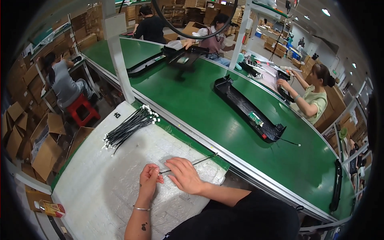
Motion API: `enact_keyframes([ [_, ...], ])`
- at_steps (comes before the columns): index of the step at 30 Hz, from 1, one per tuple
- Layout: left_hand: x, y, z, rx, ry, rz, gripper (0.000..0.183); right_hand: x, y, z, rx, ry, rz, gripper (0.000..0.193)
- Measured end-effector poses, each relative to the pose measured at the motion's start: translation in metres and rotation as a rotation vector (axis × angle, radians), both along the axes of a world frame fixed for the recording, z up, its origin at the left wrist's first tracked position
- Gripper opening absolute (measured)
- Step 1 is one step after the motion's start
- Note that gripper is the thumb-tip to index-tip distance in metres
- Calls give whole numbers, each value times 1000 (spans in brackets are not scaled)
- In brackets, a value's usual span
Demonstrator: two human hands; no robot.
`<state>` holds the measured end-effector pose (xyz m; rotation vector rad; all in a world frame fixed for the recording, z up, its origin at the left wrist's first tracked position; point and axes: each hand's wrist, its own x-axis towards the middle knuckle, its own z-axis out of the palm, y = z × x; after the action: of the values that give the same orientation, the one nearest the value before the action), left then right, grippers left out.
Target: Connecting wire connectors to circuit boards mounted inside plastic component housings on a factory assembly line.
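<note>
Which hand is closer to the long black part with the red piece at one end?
The right hand. It is over the white sheet, below and left of the black part in view; the left hand is farther left.

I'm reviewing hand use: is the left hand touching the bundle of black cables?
No, the left hand holds a dark cable beside the right hand, apart from the bundle.

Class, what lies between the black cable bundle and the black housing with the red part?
The head view shows a pale rail and a stretch of green surface between the cable bundle and the housing.
</note>
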<state>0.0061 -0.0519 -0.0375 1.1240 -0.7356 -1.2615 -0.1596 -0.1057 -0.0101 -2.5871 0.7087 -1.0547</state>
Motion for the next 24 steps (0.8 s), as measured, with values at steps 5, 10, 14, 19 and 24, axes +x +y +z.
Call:
enact_keyframes([
  [5, -6, 8, -4, -53, -79, -60, 10, 6, 1, -11, 156, 287, 115, 19],
  [10, -10, -1, 0, -51, -175, -155, 13, 0, -23, 7, 77, 485, 119, 14],
  [14, -30, -5, 12, -78, -116, -93, 17, -30, -42, 35, 226, 631, -38, 14],
  [19, -56, -12, 24, 222, 598, -381, 34, -63, -11, 120, 673, 136, 1185, 28],
  [24, -134, 25, 54, 485, 738, -643, 31, -111, -24, 129, 540, 252, 754, 29],
])
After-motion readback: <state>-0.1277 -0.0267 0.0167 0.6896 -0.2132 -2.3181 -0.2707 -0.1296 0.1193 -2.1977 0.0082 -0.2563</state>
